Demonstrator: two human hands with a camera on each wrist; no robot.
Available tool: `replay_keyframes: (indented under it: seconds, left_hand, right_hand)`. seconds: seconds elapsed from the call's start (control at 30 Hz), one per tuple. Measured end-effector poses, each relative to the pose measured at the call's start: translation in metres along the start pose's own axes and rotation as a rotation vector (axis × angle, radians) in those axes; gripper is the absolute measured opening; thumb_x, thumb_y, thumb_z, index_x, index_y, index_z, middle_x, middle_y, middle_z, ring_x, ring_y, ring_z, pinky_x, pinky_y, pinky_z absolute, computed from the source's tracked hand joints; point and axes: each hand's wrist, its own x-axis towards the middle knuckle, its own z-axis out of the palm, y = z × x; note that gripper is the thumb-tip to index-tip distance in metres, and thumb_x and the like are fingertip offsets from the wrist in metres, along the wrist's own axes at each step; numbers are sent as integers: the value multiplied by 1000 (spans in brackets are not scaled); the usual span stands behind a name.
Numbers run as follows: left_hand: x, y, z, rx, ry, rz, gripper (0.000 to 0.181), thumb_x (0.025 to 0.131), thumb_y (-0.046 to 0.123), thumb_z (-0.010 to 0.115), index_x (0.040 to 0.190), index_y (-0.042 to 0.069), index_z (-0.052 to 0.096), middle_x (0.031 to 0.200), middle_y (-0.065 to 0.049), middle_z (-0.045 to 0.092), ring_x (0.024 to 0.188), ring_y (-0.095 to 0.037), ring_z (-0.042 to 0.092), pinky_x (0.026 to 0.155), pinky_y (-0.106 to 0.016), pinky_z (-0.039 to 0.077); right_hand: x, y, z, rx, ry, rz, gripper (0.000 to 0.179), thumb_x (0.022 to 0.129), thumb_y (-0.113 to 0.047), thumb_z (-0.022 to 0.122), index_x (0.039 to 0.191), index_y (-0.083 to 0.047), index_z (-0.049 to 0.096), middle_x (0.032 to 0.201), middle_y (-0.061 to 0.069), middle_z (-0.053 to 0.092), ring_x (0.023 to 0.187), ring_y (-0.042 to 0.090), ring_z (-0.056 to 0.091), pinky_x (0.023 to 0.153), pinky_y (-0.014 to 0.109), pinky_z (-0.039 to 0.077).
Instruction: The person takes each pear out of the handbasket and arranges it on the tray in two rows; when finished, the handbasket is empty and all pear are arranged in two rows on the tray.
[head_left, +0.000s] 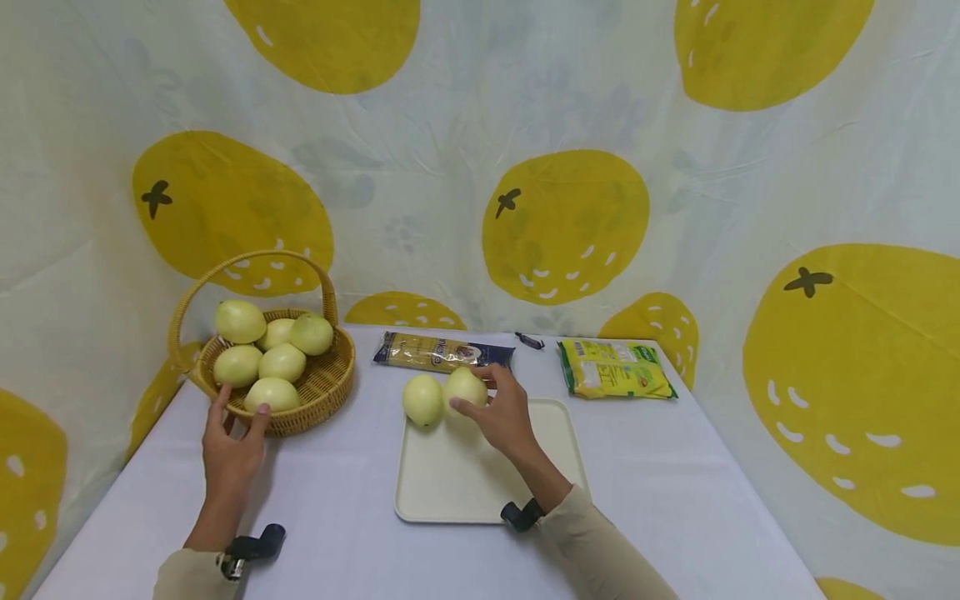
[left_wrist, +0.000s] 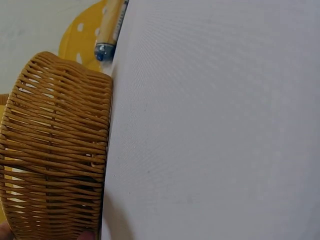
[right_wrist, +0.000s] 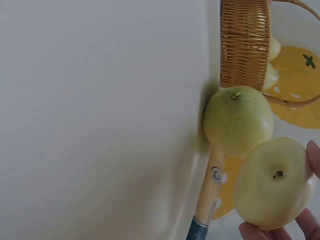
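Right hand (head_left: 508, 417) pinches a fruit (head_left: 460, 387), thumb opposing fingers, likely for control; the tray (head_left: 438, 487) lies beneath. My left hand (head_left: 231, 457), fingers spread, touches the basket (head_left: 326, 408), presumably steadying it.

left arm (head_left: 213, 523) pointing forward | left hand (head_left: 234, 454) holding thumb (head_left: 258, 421) and index finger (head_left: 218, 406) apart, full grip hiding from view | right arm (head_left: 553, 485) slanting forward-left | right hand (head_left: 504, 412) pinching, thumb opposing curled fingers (right_wrist: 310, 226) | hands sitting well apart
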Motion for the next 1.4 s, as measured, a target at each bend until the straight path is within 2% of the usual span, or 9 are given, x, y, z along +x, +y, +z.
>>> replay_keyframes:
  seconds: [0.13, 0.3, 0.5, 0.73, 0.9, 1.13, 1.4]
  left_hand:
    - [0, 0, 0, 2, 2, 0, 81, 107, 51, 55, 172, 41, 7, 181, 4, -5, 168, -30, 6, 130, -59, 30]
    - [0, 1, 0, 2, 7, 6, 81, 107, 50, 55, 172, 41, 7, 181, 4, -5, 168, -30, 6, 129, -59, 30]
    - [1, 1, 1, 11, 11, 13, 81, 108, 50, 55, 172, 41, 7, 181, 3, -4, 167, -31, 7, 129, -61, 30]
    - [2, 3, -1, 6, 6, 24, 80, 108, 50, 54, 172, 41, 7, 181, 3, -4, 168, -31, 6, 128, -61, 31]
    - [3, 2, -2, 5, 10, 22, 80, 108, 49, 55, 172, 41, 7, 181, 4, -4, 168, -31, 7, 128, -61, 31]
    - [3, -1, -1, 13, 9, 15, 80, 107, 51, 54, 172, 41, 7, 181, 3, -4, 167, -31, 8, 127, -61, 33]
    - [1, -2, 1, -6, 0, 12, 80, 108, 50, 55, 172, 40, 7, 181, 2, -5, 167, -32, 6, 127, -60, 33]
  right_hand:
    - [-1, 5, 0, -52, -24, 23, 54, 79, -26, 96, 124, -14, 70, 128, 8, 70, 117, 27, 67, 91, 41, 60]
    - [1, 11, 3, -128, -63, 26, 53, 80, -28, 95, 123, -13, 69, 125, 10, 71, 114, 27, 66, 91, 41, 57]
    - [3, 18, 5, -180, -88, 31, 52, 80, -31, 95, 120, -13, 68, 122, 9, 71, 110, 26, 65, 92, 42, 55]
    - [3, 14, 3, -202, -76, 25, 60, 79, -35, 95, 126, -11, 67, 129, 16, 69, 118, 34, 65, 98, 50, 55]
    - [3, 4, -1, -213, -40, -14, 64, 81, -37, 94, 133, -12, 66, 135, 17, 66, 126, 39, 60, 105, 54, 50]
    - [5, -23, -6, -168, -25, -100, 63, 81, -39, 94, 134, -18, 67, 137, 7, 66, 133, 33, 59, 112, 54, 49]
    - [6, -55, 9, -53, -14, -182, 62, 79, -36, 96, 133, -20, 70, 138, 3, 69, 134, 27, 61, 113, 51, 51]
